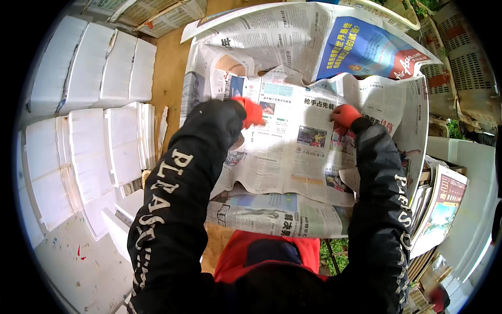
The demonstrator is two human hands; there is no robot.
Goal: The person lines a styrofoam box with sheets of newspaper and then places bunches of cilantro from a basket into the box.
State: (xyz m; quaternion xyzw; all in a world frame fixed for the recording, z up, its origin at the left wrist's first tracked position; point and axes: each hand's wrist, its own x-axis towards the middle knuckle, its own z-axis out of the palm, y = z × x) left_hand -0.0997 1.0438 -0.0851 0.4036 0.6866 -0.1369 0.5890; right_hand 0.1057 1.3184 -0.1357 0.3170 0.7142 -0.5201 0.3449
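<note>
Spread in front of me is a newspaper sheet point(282, 165), its surface creased and its edges wavy. Beneath and around it, more newspaper point(270, 35) reaches over the far side, and a near flap point(274, 214) hangs down towards my body. My left hand point(252, 113), in a red-orange glove, is at the sheet's left part, its fingers partly hidden by the black sleeve. Against the right part rests my right hand point(345, 116), gloved alike, with bent fingers on the paper. Whether either hand pinches the paper is unclear. Newspaper hides most of what supports the sheets.
Stacked white foam boxes point(88, 62) and upright white foam panels point(90, 153) line the left side. Plastic crates point(466, 66) stand at the far right. Close by on the right are a pile of folded newspapers point(439, 208) and a large white foam box point(470, 168).
</note>
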